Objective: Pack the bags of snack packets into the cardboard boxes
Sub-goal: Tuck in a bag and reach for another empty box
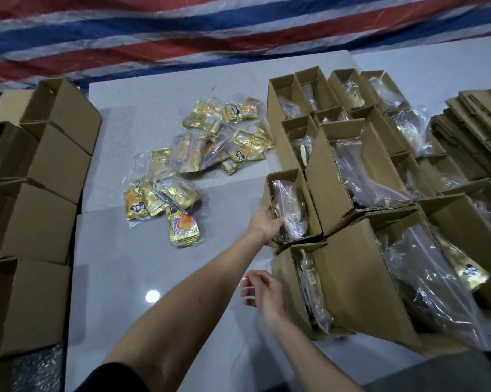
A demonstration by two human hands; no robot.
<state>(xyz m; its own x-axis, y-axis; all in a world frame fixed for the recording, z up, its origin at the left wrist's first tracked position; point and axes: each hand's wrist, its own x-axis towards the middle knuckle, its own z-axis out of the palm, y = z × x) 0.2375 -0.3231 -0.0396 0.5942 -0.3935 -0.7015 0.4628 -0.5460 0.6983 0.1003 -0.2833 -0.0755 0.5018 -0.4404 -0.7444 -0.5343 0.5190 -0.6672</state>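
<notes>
Head view: the left hand grips the near-left edge of a small cardboard box already holding a clear plastic bag, while the right hand hovers just below it, fingers loosely spread and empty. The unpacked bags of snack packets lie up and to the left of both hands, nearer the left, in a loose, crinkly heap of glossy gold foil. Reaching them probably means crossing bare grey tabletop, away from the stiff corrugated boxes.
</notes>
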